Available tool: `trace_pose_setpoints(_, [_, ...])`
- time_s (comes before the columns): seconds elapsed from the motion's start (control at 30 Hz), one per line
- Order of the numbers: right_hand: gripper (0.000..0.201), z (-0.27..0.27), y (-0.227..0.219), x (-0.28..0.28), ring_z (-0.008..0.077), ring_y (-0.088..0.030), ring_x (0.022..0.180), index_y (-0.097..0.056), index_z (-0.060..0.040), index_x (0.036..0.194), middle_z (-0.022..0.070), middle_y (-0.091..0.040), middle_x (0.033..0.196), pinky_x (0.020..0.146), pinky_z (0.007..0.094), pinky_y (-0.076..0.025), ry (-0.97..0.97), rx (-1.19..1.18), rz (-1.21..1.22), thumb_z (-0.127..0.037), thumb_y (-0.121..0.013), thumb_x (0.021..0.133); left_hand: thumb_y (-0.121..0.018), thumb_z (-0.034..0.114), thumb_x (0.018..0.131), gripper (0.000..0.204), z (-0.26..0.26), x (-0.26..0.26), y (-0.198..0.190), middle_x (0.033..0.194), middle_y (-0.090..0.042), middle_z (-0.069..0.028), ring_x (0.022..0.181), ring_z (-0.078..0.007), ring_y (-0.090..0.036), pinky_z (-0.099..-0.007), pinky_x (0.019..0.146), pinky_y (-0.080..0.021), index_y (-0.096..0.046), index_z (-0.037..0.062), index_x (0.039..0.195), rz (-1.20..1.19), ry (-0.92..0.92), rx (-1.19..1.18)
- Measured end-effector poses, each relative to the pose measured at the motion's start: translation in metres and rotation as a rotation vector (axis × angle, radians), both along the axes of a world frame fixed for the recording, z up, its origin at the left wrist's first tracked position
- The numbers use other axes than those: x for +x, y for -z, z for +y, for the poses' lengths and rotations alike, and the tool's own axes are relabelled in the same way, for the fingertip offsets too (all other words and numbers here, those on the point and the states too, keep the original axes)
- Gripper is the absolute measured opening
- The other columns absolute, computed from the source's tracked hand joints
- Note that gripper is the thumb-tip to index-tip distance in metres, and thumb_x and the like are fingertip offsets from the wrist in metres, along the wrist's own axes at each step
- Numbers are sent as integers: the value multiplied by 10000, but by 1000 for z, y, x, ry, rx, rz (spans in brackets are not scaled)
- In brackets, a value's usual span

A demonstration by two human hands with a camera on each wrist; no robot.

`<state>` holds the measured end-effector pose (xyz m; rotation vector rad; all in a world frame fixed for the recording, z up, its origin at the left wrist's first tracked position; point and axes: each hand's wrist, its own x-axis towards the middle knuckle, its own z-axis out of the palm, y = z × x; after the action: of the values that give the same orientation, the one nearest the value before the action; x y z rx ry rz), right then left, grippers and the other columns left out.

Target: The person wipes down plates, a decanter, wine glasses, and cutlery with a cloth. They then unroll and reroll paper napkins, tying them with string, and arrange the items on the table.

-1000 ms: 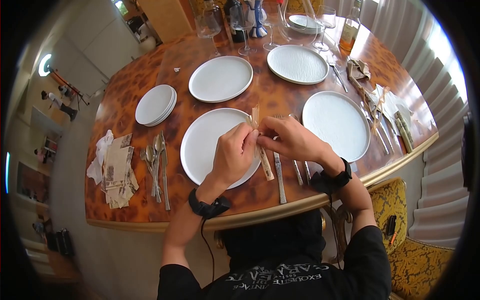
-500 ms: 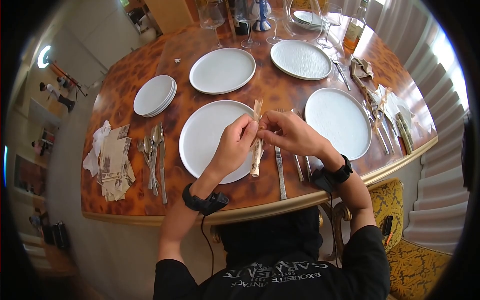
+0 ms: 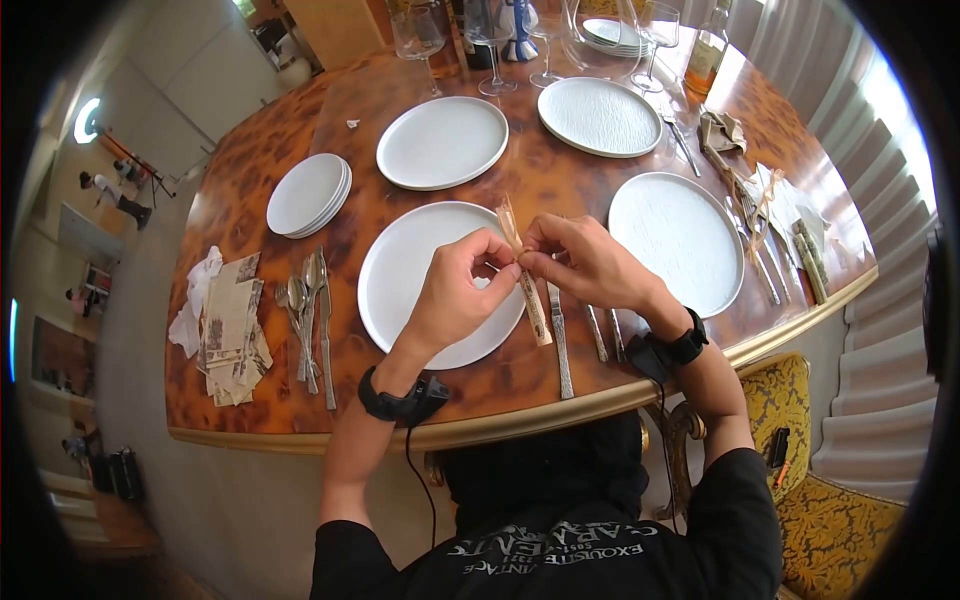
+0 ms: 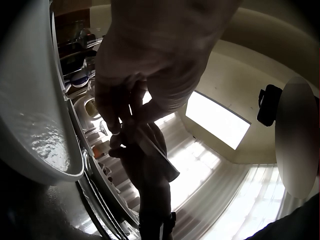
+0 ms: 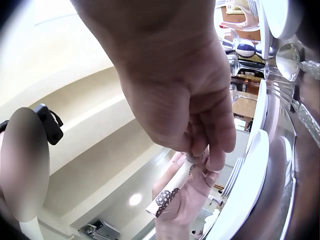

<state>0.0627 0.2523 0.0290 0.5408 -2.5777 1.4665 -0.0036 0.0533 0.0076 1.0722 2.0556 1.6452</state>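
Note:
A slim roll of cream paper [image 3: 534,310] is held above the right edge of the nearest white plate [image 3: 415,280]. Its upper end [image 3: 508,222] flares out past the fingers. My left hand [image 3: 458,288] pinches the roll near its middle between thumb and forefinger. From the other side my right hand [image 3: 585,262] pinches at the same spot, fingertips against those of the left. In the right wrist view a dark lacy print shows on the paper roll [image 5: 167,201]. What lies between the fingertips is hidden.
Loose printed papers [image 3: 235,330] and spoons and forks [image 3: 305,310] lie to the left. A stack of small plates [image 3: 310,195] stands behind them. A knife [image 3: 562,350] lies right of the near plate. Wine glasses [image 3: 490,45] and a bottle [image 3: 706,55] line the back.
The paper roll has swung between slanted and near upright and now slants down to the right. Both hands stay together at its middle; the left thumb and forefinger now form a rounder loop.

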Motion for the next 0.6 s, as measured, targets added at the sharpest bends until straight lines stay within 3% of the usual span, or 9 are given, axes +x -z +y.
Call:
trace_pose_setpoints(0.13, [143,-1,5,-4,245,-631,688,-589,14,893,117,-645,811,598,343,-492,-22,-29,117,-110,-659,898,-659,-5,869,65,2,1,0,834,-667,-57,792,-101,-649,-253,752,-534,-604,-24,897,154,-64,-9])
trace_pose_setpoints(0.2, [138,-1,4,-5,243,-633,721,-601,17,899,112,-640,859,605,334,-502,-34,-20,190,-103,-668,892,-658,-6,821,72,4,4,-3,770,-674,-123,715,-197,-685,-302,686,-546,-594,-30,845,318,-167,66])
trace_pose_setpoints(0.3, [136,-1,2,-6,237,-621,759,-610,23,910,99,-613,916,629,310,-520,-63,-35,258,-94,-675,887,-664,-39,809,88,5,4,-2,782,-674,-123,725,-224,-693,-319,661,-542,-587,-22,849,341,-215,79])
trace_pose_setpoints(0.4, [133,0,7,-9,197,-630,761,-617,16,940,86,-623,883,659,292,-536,-42,-46,338,-99,-669,898,-691,-62,802,127,4,5,-3,804,-666,-83,741,-162,-671,-269,707,-535,-603,-8,876,455,-239,73])
trace_pose_setpoints(0.43, [127,0,9,-8,169,-628,777,-601,16,946,75,-609,894,678,281,-537,-33,-153,180,-91,-660,910,-691,-62,802,127,4,5,-3,804,-666,-83,741,-162,-671,-269,707,-535,-603,-8,876,458,-235,74])
trace_pose_setpoints(0.47, [122,-1,9,-6,141,-626,792,-586,16,951,64,-594,905,697,270,-538,-25,-258,21,-84,-651,922,-685,-65,792,150,4,5,-3,804,-648,-99,735,-218,-663,-306,673,-524,-585,4,879,547,-221,98])
trace_pose_setpoints(0.5, [122,-2,9,-5,141,-626,792,-586,16,951,64,-594,905,697,270,-538,-23,-258,23,-84,-651,922,-679,-69,781,173,4,4,-3,803,-630,-115,730,-275,-654,-343,639,-513,-568,16,882,635,-208,122])
trace_pose_setpoints(0.6, [120,-5,6,-3,121,-645,788,-598,29,1002,68,-640,912,707,264,-545,-36,-412,-121,-62,-635,932,-682,-70,771,198,4,2,-2,802,-616,-110,728,-285,-634,-358,634,-500,-567,29,898,706,-199,135])
